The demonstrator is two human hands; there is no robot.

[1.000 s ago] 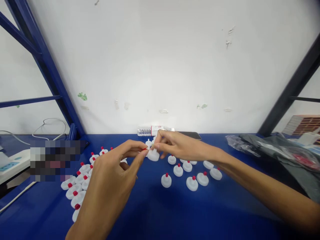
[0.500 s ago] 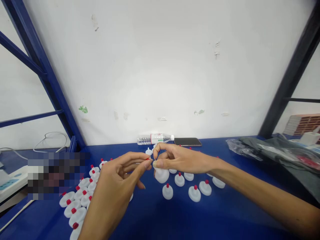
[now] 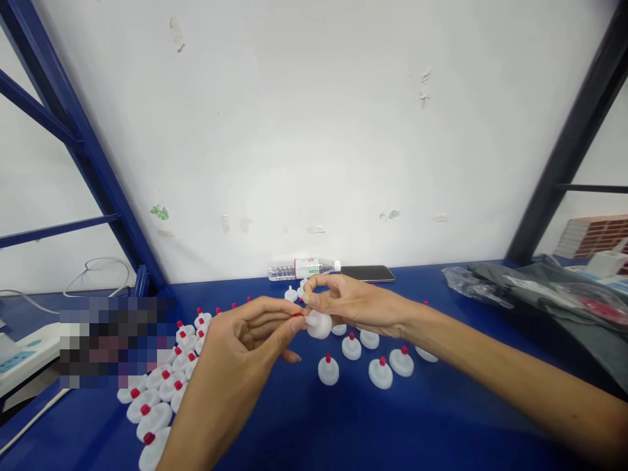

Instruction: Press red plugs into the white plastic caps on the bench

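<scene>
Above the table's middle, my left hand (image 3: 245, 347) pinches a small red cap (image 3: 298, 316) between thumb and fingertips, most of it covered. My right hand (image 3: 353, 302) is closed on a white plastic nozzle lid (image 3: 320, 324), a round disc with a narrow spout. The spout points left and meets the red cap at my left fingertips; how far it sits inside is hidden. Below the hands, a white lid with a red tip (image 3: 328, 371) stands upright on the blue table (image 3: 294, 425). A bare white nozzle lid (image 3: 291, 295) lies behind them.
Many red-tipped lids (image 3: 159, 376) crowd the left side; several more (image 3: 381, 374) stand at right. A clear bottle (image 3: 304, 269) and a phone (image 3: 367, 273) lie along the wall. Dark fabric with plastic wrap (image 3: 534, 294) is at right, a power strip (image 3: 34, 356) at far left.
The white lid in my right hand has turned and risen, bringing its spout against the red cap. My left fingertips have shifted slightly right. The camera view has tilted slightly.
</scene>
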